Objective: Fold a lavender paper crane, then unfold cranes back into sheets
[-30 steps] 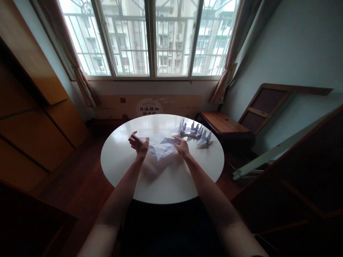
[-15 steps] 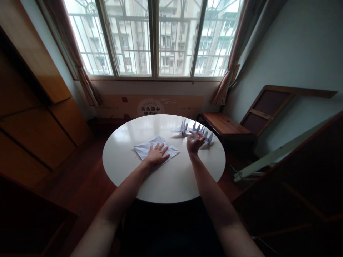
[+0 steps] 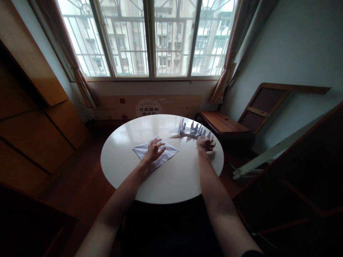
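Observation:
A creased square sheet of white paper (image 3: 171,151) lies flat on the round white table, one corner toward me. Over its middle is my left hand (image 3: 154,149), fingers apart and slightly bent, palm lifted off the paper. Toward the back right of the table stand several folded paper cranes (image 3: 182,127) in a slanting row, wings pointing up. My right hand (image 3: 205,143) is at the near right end of that row, its fingers spread beside the last crane (image 3: 209,135) and partly covering it. Whether the fingertips touch this crane I cannot tell.
The round white table (image 3: 120,171) has a curved edge close to my body. Behind it are a printed cardboard panel (image 3: 112,107) and a barred window. A low wooden stand (image 3: 225,123) is just past the table's right side; wooden cabinets (image 3: 26,135) line the left.
My left hand has risen from lying flat on the paper, its fingers curling a little. My right hand has moved rightward to the end of the crane row. The view has shifted slightly.

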Demonstrator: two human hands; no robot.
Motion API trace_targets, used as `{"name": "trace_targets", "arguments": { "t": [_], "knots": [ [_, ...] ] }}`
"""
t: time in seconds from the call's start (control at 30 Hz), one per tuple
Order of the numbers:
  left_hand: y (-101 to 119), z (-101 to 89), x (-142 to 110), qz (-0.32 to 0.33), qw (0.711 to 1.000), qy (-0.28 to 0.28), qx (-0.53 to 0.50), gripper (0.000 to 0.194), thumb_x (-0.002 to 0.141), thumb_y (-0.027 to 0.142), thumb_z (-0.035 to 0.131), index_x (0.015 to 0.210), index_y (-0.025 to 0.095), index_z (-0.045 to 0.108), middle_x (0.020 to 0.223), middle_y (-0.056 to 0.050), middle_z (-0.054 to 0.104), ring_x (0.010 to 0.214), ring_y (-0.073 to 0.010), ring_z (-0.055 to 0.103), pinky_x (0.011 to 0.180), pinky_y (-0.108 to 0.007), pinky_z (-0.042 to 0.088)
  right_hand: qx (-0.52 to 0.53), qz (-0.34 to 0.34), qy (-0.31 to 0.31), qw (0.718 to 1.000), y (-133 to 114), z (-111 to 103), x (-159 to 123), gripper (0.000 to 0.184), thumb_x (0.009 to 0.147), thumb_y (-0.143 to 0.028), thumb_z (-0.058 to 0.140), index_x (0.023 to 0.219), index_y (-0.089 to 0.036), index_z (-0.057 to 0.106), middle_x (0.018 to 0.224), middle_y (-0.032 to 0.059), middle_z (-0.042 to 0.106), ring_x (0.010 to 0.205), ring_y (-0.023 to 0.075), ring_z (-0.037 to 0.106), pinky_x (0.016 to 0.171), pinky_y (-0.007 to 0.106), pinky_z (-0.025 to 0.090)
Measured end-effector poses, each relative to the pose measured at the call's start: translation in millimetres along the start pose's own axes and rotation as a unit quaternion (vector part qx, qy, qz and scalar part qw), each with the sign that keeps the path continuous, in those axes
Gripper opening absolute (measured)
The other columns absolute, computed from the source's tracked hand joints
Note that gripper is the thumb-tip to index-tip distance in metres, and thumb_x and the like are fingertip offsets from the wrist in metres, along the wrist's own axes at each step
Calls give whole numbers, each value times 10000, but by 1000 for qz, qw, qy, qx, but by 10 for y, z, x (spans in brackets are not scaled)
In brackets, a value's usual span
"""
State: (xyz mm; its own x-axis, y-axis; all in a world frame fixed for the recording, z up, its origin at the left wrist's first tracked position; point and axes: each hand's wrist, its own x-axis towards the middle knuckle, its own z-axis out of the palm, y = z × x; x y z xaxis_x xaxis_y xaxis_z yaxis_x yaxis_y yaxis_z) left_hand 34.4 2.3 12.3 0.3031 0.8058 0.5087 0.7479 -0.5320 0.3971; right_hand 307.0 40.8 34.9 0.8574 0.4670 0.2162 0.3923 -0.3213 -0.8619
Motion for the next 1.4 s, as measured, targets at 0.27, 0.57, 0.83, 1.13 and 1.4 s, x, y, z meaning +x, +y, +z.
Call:
{"name": "trace_targets", "arguments": {
  "t": [0.27, 0.57, 0.83, 1.13, 1.4],
  "knots": [
    [-54, 36, 13, 7, 997, 27, -69, 193, 829, 292, 620, 959, 201, 728, 1125, -117, 652, 1135, -273, 548, 1024, -480, 379, 33, -7, -18, 999, -36, -94, -51, 257, 704, -254, 553, 907, -195, 700, 1228, 131, 562, 1147, 359, 414, 964, 563, 302],
    [86, -44, 68, -102, 924, -36, -366, 460, 752, 335, 712, 1164, 146, 635, 910, -111, 707, 791, -196, 660, 708, -314, 515, 423, 2, -264, 867, -259, -107, -311, 268, 654, -288, 526, 794, -147, 706, 831, 79, 687, 697, 167, 581, 605, 278, 444],
    [262, -109, 66, -165, 820, -50, -546, 917, 589, 356, 861, 1362, 111, 434, 997, -165, 714, 787, -217, 695, 662, -297, 545, 409, -88, -496, 761, -330, -81, -932, 184, 651, -284, 603, 731, -170, 722, 810, 45, 687, 667, 128, 566, 591, 251, 431],
    [194, -110, 80, -268, 778, 65, -564, 557, 508, 398, 891, 903, 70, 674, 729, -104, 713, 699, -222, 696, 717, -378, 584, 355, -202, -438, 801, -298, -5, -1019, 205, 681, -378, 635, 724, -182, 593, 699, 6, 595, 616, 135, 542, 580, 273, 443],
    [291, -107, 74, -180, 804, 17, -566, 475, 552, 451, 847, 832, 89, 718, 792, -94, 728, 791, -262, 703, 824, -442, 563, 336, -269, -517, 740, -287, -25, -1183, 318, 751, -483, 642, 862, -186, 636, 844, 40, 644, 688, 151, 589, 608, 280, 467]
  ]
}}
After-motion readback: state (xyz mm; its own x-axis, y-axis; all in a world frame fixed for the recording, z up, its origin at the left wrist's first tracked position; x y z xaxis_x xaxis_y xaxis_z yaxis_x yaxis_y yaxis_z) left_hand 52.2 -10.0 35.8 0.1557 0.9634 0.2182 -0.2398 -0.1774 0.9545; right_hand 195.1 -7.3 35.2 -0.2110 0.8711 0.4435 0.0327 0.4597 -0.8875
